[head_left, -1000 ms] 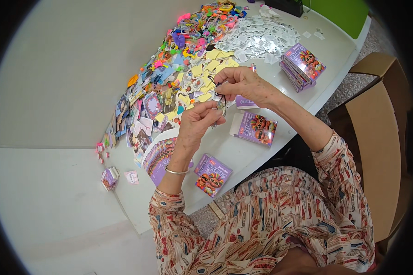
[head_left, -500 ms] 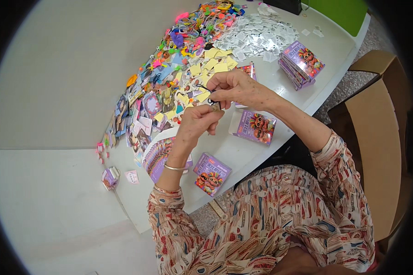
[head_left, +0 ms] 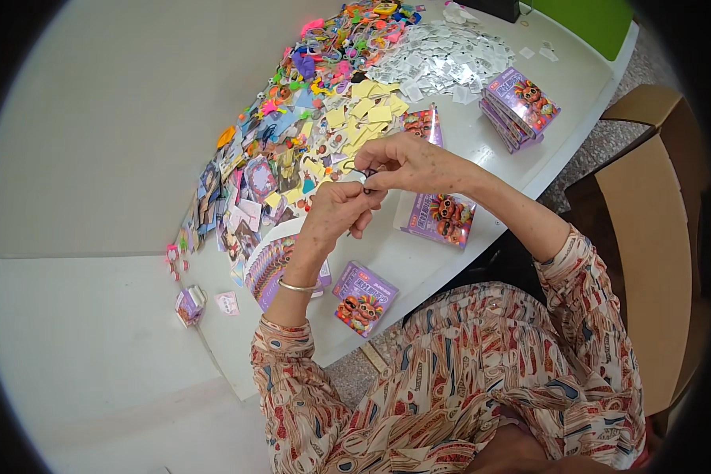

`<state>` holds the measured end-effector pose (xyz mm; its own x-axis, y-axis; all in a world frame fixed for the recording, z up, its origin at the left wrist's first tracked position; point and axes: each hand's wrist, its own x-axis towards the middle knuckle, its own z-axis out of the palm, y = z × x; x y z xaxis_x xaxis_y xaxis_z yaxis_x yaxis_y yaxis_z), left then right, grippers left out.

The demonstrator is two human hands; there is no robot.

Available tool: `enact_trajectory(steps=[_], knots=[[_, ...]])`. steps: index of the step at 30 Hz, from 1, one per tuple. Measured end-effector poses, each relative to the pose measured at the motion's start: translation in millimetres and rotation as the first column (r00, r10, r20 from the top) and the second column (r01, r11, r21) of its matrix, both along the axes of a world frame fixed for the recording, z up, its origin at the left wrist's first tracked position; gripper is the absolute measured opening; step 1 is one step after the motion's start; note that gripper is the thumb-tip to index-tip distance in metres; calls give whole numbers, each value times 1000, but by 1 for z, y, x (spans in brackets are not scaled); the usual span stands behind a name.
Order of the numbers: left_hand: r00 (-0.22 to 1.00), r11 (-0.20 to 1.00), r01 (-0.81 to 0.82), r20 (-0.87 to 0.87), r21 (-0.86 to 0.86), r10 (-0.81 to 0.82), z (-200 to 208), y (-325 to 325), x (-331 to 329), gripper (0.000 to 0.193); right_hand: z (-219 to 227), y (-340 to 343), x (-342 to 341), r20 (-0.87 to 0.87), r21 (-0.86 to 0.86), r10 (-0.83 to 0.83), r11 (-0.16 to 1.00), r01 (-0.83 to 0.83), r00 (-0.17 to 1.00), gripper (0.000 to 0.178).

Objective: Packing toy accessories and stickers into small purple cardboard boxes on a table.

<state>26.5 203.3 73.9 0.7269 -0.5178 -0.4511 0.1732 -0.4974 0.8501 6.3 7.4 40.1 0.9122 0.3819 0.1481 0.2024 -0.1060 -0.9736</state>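
Over the middle of the table, my left hand (head_left: 337, 212) and my right hand (head_left: 415, 163) meet fingertip to fingertip. Both pinch a small black cord-like piece (head_left: 366, 173); most of it is hidden by the fingers, so its exact kind does not show. Under my right hand lies an open purple box (head_left: 444, 219) with cartoon characters on it. Another purple box (head_left: 364, 299) is nearest my left forearm, beside a fanned row of purple cards or flattened boxes (head_left: 270, 271). A third purple box (head_left: 423, 124) is partly covered by my right hand.
A stack of purple boxes (head_left: 521, 107) stands at the right. Beyond my hands spread piles of colourful small toys (head_left: 324, 59), white packets (head_left: 446, 62), yellow cards (head_left: 367, 107) and picture cards (head_left: 257, 180). An open cardboard box (head_left: 644, 205) is beside the table's right edge.
My right fingertips have come down closer to my left ones. The black cord-like piece, which stuck out further to the left before, is now more covered by the fingers.
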Motion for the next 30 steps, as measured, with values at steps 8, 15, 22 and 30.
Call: enact_trajectory(steps=[8, 15, 22, 30], knots=[[841, 859, -395, -505, -325, 195, -4, 14, 9, 25, -7, -16, -9, -15, 47, 128, 991, -127, 992, 22], [794, 993, 7, 603, 116, -76, -28, 36, 2, 26, -11, -20, -7, -92, 38, 73, 997, -70, 993, 21], [621, 981, 157, 762, 110, -185, 2, -24, -31, 49, 11, -21, -21, -74, -56, 32, 998, -36, 997, 25], [992, 946, -42, 101, -322, 78, -18, -26, -22, 19, 17, -41, -68, 246, -284, -296, 889, 360, 923, 43]])
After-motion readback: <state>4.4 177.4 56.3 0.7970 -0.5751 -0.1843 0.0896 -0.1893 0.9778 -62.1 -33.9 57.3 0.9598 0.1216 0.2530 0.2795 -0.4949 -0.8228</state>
